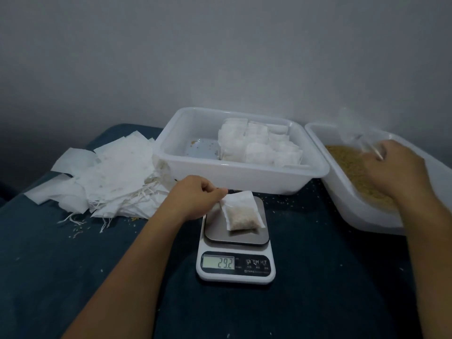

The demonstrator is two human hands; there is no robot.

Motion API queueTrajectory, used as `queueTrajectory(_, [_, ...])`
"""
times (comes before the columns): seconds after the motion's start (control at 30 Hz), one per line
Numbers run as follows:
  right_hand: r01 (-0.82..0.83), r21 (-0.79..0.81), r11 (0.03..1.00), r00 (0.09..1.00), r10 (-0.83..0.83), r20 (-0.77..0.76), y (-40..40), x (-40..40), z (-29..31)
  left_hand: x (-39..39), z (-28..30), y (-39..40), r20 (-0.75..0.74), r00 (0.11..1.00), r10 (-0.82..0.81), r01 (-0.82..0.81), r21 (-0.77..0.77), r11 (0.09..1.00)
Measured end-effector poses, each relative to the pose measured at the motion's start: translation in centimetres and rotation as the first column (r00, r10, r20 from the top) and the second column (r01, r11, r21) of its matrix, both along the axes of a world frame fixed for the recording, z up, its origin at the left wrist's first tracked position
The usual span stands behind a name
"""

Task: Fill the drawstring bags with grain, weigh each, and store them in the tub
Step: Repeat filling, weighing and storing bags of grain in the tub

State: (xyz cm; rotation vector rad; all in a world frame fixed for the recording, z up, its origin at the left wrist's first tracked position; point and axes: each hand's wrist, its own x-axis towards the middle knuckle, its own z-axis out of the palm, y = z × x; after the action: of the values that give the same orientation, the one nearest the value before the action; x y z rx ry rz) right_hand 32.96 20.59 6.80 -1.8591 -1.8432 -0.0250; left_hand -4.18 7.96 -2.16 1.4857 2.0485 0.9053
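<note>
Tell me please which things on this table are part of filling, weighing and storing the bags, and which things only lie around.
Part of the job:
- filled bag on the scale, pinched by the left hand
- storage tub with finished bags
- grain tub
- scoop, blurred, in the right hand
- pile of empty bags

Just lying about:
- spilled grains on the dark cloth

Reads 29.2 on the lit display (218, 263) of the white kitchen scale (235, 265). Shows small button markings (256, 263) to the right of that display, too blurred to make out, and beneath them a line of fine print, likewise illegible. Nothing else readable anywhere.
</note>
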Motion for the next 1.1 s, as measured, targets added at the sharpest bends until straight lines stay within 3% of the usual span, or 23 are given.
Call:
queueTrajectory(0.23, [0.143, -0.383, 0.913, 0.96, -0.033, 0.278, 3.9, 3.2, -1.8, 0.3, 0.3, -0.2, -0.044, 0.999, 0.002, -0.002, -0.017, 1.0])
queueTrajectory(0.53, [0.167, -0.446, 0.879, 0.891, 0.06, 0.45, 3.1, 1.1, -2.0, 1.2, 0.4, -0.4, 0.06, 0.994, -0.089, 0.089, 0.014, 0.996])
queueTrajectory(0.67, [0.167, -0.42, 0.892, 0.914, 0.02, 0.405, 1.3, 0.0, -0.2, 1.6, 0.8, -0.6, 0.077, 0.988, -0.133, 0.125, 0.111, 0.986])
queueTrajectory(0.7, [0.122, -0.337, 0.934, 0.932, 0.009, 0.362, 0.6, -0.5, 0.6, 1.8, 1.0, -0.7, 0.078, 0.985, -0.151, 0.138, 0.149, 0.979])
queueTrajectory(0.77, [-0.07, -0.058, 0.996, 0.988, 0.077, 0.136, -1.5, -2.2, 2.7, 2.3, 1.4, -0.8, 0.08, 0.979, -0.188, 0.165, 0.233, 0.958])
queueTrajectory(0.83, [-0.359, 0.152, 0.921, 0.924, 0.374, -0.08, -4.5, -5.0, 4.7, 2.7, 1.8, -1.1, 0.109, 0.969, -0.22, 0.178, 0.303, 0.936])
queueTrajectory(0.9, [-0.663, 0.022, 0.748, 0.74, 0.659, -0.134, -7.1, -8.3, 5.7, 3.1, 2.1, -1.4, 0.14, 0.959, -0.248, 0.184, 0.362, 0.914])
queueTrajectory(0.97, [-0.749, -0.253, 0.613, 0.644, 0.763, -0.056, -8.4, -11.2, 5.1, 3.5, 2.5, -1.7, 0.154, 0.951, -0.269, 0.183, 0.421, 0.888])
queueTrajectory(1.03, [-0.71, -0.385, 0.59, 0.605, 0.791, 0.097, -8.4, -13.3, 3.8, 3.9, 2.7, -1.9, 0.163, 0.943, -0.291, 0.181, 0.481, 0.858])
queueTrajectory(1.1, [-0.697, -0.371, 0.613, 0.619, 0.776, 0.121, -7.9, -14.3, 2.9, 4.4, 2.7, -1.9, 0.175, 0.937, -0.304, 0.173, 0.524, 0.834])
